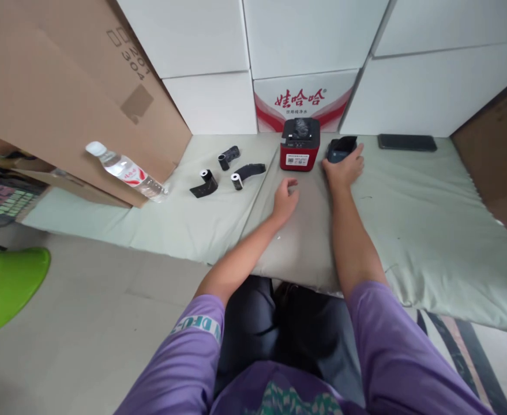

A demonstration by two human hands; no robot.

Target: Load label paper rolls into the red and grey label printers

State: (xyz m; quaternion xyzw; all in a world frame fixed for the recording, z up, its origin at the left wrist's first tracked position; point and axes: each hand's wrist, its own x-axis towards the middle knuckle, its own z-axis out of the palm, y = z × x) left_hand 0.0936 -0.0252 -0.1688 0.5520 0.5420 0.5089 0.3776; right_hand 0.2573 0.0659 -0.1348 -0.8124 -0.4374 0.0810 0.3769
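Observation:
My right hand (346,168) grips a small dark blue-black device (336,151) on the cloth, thumb on its near left side and fingers around its right. A black sheet or flap stands up from its top. It looks like a portable printer, though the hand hides part of it. Just left of it is a red and black receipt printer (297,157) with a crumpled dark piece on top. My left hand (285,200) hovers low in front of that printer, holding nothing, its fingers loosely bent and apart from the thumb. Three partly unrolled black paper rolls (237,181) lie farther left.
A tilted water bottle (130,172) leans by a large cardboard box (84,75) at left. White cartons (307,104) form a wall behind. A black phone (406,142) lies at the back right, near another brown box (499,138). A green seat (11,288) stands lower left.

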